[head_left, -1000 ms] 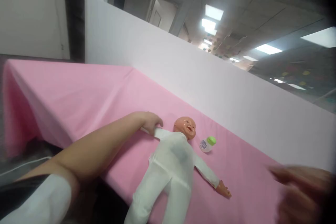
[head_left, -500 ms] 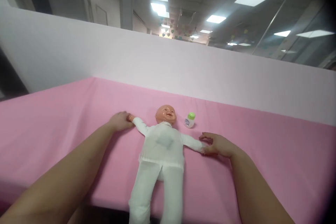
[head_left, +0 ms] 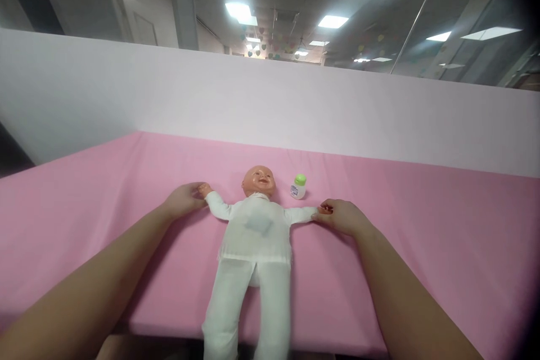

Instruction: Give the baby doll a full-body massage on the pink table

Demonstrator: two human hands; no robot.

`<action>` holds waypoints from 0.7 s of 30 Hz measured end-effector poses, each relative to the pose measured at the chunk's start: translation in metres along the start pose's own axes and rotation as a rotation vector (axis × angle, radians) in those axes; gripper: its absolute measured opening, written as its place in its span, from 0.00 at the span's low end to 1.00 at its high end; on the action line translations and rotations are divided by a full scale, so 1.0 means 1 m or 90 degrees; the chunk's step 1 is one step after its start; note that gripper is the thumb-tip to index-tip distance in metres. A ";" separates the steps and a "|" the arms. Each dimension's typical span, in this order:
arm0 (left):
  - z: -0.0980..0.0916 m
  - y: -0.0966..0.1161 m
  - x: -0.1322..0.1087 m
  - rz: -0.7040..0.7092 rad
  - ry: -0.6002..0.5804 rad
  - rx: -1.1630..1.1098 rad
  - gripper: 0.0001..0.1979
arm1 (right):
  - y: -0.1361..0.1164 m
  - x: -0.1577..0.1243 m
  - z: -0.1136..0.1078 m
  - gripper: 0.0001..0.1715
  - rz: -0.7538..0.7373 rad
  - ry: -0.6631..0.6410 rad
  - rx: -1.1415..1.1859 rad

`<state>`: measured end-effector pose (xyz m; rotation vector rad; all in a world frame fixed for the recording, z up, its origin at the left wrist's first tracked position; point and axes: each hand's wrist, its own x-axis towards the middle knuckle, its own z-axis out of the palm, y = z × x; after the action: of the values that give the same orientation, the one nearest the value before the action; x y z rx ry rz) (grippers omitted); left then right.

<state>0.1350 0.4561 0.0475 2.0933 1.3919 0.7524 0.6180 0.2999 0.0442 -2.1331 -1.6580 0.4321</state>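
Note:
A baby doll [head_left: 258, 230] in a white cloth top and trousers lies on its back, arms spread to both sides, on a pink cover. My left hand [head_left: 184, 200] is closed around the doll's hand at the left of the picture. On the other side, my right hand [head_left: 340, 216] grips the doll's other hand, with thumb and fingers about it at the sleeve's end. Beside the doll's head stands a small clear bottle [head_left: 298, 187] with a green cap and a printed label; neither hand touches it.
The pink cover [head_left: 442, 247] spreads over the table to both sides. A white panel [head_left: 295, 107] rises behind it, with glass above. Beneath the table's front edge it is dark, and the doll's legs reach over that edge.
My right hand has moved up and inward, and the doll's arm on that side is raised with it. My left hand still holds the other doll hand. The view has tilted slightly.

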 end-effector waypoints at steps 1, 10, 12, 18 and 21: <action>0.000 0.000 0.000 -0.009 -0.016 -0.047 0.25 | 0.002 0.002 0.001 0.32 0.001 -0.005 0.013; 0.002 0.001 -0.002 -0.051 -0.060 -0.367 0.20 | 0.011 0.011 0.024 0.37 0.068 0.022 0.400; 0.004 0.000 -0.001 -0.069 -0.036 -0.363 0.18 | 0.007 0.014 0.028 0.31 0.112 0.020 0.563; 0.008 0.001 0.002 -0.136 0.025 -0.347 0.22 | -0.003 0.021 0.026 0.10 0.169 0.022 0.838; 0.007 0.001 0.002 -0.142 0.017 -0.356 0.23 | -0.005 0.019 0.025 0.14 0.139 -0.055 0.904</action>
<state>0.1413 0.4571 0.0431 1.4782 1.2221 0.9460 0.6071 0.3225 0.0251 -1.1470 -0.6413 1.2769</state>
